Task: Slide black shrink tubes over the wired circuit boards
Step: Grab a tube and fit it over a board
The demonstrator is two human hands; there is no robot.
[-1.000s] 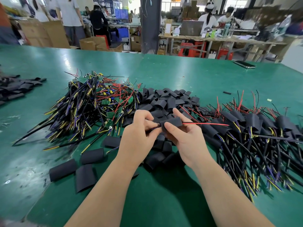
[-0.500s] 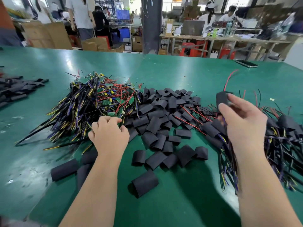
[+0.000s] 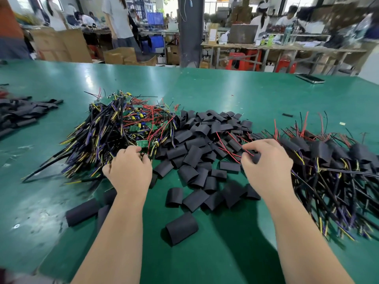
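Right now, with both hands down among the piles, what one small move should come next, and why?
Probably the left hand should pinch the green board at its fingertips and lift it clear of the tangled wired boards. That hand is curled right at that board, and the right hand is at the loose shrink tubes.

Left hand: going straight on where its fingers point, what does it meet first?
The left hand probably meets the green board at the pile's near edge; fingers look nearly on it, depth unclear.
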